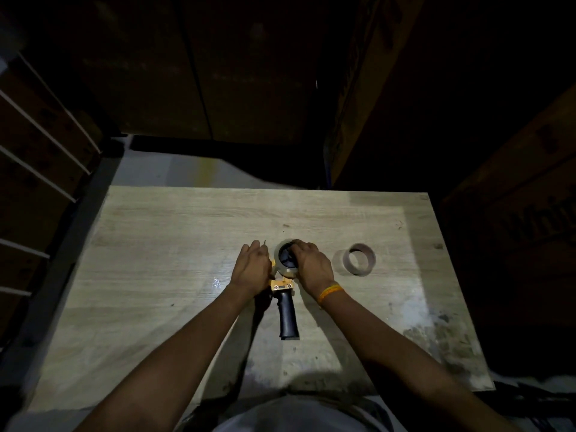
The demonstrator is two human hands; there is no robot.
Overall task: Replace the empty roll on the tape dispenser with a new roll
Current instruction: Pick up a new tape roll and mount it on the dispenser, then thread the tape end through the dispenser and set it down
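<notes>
A tape dispenser (286, 310) with a yellow body and a black handle lies flat in the middle of the wooden table (174, 244), handle toward me. A pale tape roll (281, 269) sits on its black hub. My right hand (311, 263) rests over the right side of that roll, fingers on the hub and rim. My left hand (252, 265) presses on the dispenser's left side, covering its front end. A brown cardboard ring (359, 259), which looks like a bare core, lies flat on the table just right of my right hand.
Large dark cardboard boxes (514, 213) stand close behind and to the right of the table. A rack with white bars (40, 169) runs along the left. The table's right front corner is stained and dirty. The room is dim.
</notes>
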